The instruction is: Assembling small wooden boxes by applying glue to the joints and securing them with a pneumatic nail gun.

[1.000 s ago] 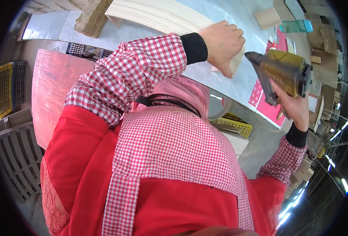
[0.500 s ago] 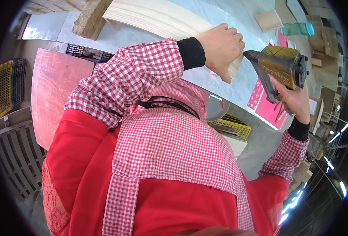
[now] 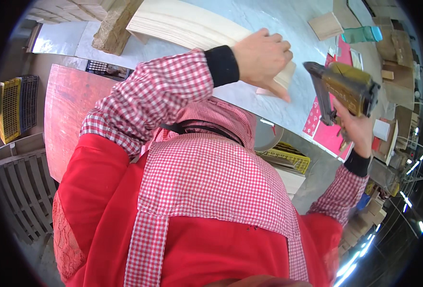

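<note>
My left hand (image 3: 265, 61) lies over the right end of a long pale wooden piece (image 3: 187, 24), thumb stretched along the near side and fingers bent over the top. The piece looks like boards set at an angle; its underside is mostly hidden. Off to the right, my right hand (image 3: 356, 128) is wrapped round the handle of a nail gun (image 3: 345, 88) with a worn yellow-brown body and a dark magazine. The gun is held above the table, its nose apart from the wood and pointing toward my left hand.
A grey marbled table (image 3: 300, 26) carries a brown-wrapped block (image 3: 115, 28), a small wooden block (image 3: 325, 26), a teal bottle (image 3: 362, 34) and pink patterned sheets (image 3: 324, 136). A reddish board (image 3: 72, 115) stands at left. Yellow crates (image 3: 288, 155) sit below the table's edge.
The nail gun in my right hand has moved slightly right, away from the wood's end. My left hand has shifted a little left, its thumb reaching farther out to the right.
</note>
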### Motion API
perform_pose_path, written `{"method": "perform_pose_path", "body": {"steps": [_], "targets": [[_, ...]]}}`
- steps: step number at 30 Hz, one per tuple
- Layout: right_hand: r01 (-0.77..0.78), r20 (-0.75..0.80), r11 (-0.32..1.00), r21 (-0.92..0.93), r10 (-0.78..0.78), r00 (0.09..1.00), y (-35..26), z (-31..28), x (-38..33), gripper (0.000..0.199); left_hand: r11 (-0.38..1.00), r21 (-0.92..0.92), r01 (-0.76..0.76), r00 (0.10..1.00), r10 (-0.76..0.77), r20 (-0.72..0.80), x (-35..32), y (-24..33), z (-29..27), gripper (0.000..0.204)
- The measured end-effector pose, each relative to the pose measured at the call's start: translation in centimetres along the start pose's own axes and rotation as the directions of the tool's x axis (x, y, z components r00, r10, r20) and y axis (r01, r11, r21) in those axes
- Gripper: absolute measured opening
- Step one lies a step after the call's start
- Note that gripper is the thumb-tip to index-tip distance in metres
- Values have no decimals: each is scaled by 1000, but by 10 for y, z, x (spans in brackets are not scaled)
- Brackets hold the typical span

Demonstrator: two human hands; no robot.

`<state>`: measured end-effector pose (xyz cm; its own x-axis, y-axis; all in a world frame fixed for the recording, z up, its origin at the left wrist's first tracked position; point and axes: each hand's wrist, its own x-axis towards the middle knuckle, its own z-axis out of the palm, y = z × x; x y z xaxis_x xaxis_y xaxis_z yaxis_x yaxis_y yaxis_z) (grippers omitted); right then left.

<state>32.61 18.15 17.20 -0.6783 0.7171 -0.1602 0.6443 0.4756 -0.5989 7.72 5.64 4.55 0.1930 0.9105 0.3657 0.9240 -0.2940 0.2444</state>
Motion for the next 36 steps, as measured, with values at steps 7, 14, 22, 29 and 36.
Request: {"method": "perform_pose_path", "body": {"steps": [7,14,22,29,36], "targets": [[-110,-190,947,-303,53,980,148,-27,-46,53,947,-151,284,926,-229,300,-17,-45,-60,45],[-288,-485,751,-594,-48,873,234,0,-68,67,993,112,-30,970,56,-235,-40,28,1,32],[-300,-561,763,-572,-97,822,252,-15,-66,59,993,-51,103,980,-110,-167,-59,55,36,31],[-104,-687,881,-461,-280,670,215,1,50,61,960,66,271,962,-268,-47,-45,63,47,62],[-373,-792,907,-193,81,606,266,7,124,79,947,71,312,948,-316,37,-60,74,48,75]]}}
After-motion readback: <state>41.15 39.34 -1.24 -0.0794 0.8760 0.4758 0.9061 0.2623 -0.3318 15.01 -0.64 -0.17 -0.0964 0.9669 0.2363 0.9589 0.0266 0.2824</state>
